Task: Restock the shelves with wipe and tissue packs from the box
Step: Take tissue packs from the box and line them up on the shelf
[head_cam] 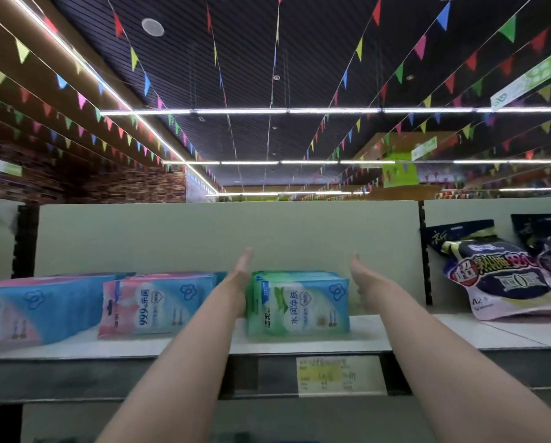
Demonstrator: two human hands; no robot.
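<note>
While both arms reach up to the top shelf (395, 334), a row of green wipe packs (299, 303) stands upright on it between the two hands. Far to the left of the green packs lies a stack of blue-and-pink packs (37, 310), and just to their left a second pink-and-blue stack (159, 303) stands with its printed face forward. The left hand (240, 274) is flat and open, fingers (246, 255) straight and pointing up toward the back panel (171, 238), its palm pressed against the left side of the green packs. The right hand (362, 274) is open too, fingers slightly curled, palm turned toward the green packs; it hovers just right of them with a narrow gap, not touching. Neither hand grips anything. Below the green packs a price label (339, 375) sits on the shelf's front rail. Well to the right of the green packs, past a black upright, dark purple bags (497, 276) lean on the next shelf section.
</note>
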